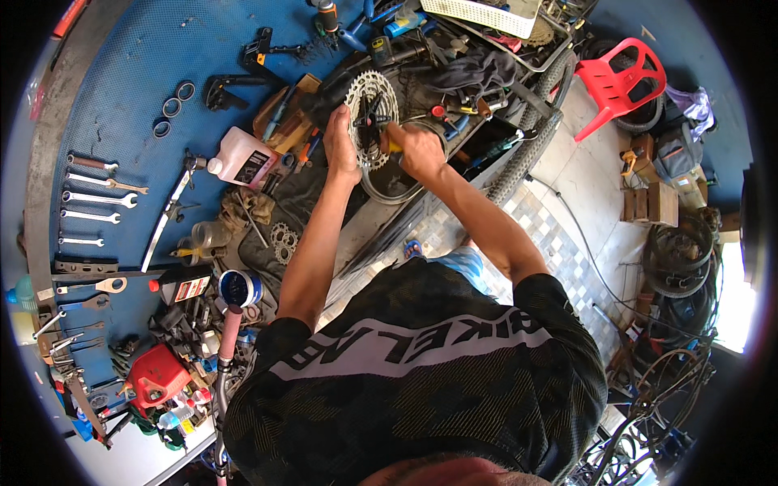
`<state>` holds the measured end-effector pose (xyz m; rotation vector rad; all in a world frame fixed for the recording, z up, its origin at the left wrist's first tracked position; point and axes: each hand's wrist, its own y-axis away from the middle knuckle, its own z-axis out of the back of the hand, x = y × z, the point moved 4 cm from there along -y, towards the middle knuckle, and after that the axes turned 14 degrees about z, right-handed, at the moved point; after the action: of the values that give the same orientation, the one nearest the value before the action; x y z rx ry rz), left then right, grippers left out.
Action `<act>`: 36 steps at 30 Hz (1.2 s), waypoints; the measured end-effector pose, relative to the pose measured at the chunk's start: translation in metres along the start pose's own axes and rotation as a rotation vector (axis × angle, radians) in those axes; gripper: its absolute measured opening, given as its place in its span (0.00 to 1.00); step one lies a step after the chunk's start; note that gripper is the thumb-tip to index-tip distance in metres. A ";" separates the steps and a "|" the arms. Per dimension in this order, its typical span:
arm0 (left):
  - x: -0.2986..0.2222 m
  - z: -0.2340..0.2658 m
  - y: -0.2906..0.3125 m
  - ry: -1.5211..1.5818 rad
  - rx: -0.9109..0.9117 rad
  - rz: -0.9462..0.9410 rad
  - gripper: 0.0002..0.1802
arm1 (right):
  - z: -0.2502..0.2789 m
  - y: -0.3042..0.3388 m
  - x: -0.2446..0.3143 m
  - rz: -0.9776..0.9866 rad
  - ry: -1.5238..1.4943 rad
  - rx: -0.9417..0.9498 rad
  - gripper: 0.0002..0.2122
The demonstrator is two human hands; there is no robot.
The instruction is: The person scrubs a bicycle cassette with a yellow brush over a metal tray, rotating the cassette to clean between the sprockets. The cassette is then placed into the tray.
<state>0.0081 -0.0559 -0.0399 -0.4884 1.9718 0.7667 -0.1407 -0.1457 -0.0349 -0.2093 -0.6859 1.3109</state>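
Note:
Upright over the cluttered bench, a bicycle cassette [374, 85] with large silver sprockets is in my left hand [341, 148], which grips it along its left edge. My right hand [419, 151] is closed around a small tool with a yellow part [395, 147], held against the cassette's centre and right side. The tool's working end is too small and dark to make out. Directly below both hands sits a round metal basin [389, 185], partly covered by the cassette and my right hand.
Wrenches [101, 198] hang on the blue wall panel at left. A pinkish jug [245, 158], a loose sprocket [284, 241] and a blue-white tub [241, 287] stand or lie left of my arms. A tyre [527, 154] runs along the bench's right; a red chair [622, 81] stands beyond.

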 end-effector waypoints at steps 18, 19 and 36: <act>-0.035 -0.007 0.014 0.225 0.157 0.068 0.36 | 0.012 0.060 -0.082 -0.423 -0.162 -0.039 0.16; -0.033 -0.006 0.012 0.193 0.149 0.070 0.36 | 0.014 0.060 -0.089 -0.481 -0.156 -0.110 0.15; -0.003 0.007 0.014 0.139 0.064 0.105 0.31 | 0.016 0.013 -0.047 -0.337 -0.358 -0.200 0.12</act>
<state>0.0058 -0.0409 -0.0358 -0.4120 2.1579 0.7494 -0.1647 -0.1895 -0.0454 -0.0151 -1.1083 0.9621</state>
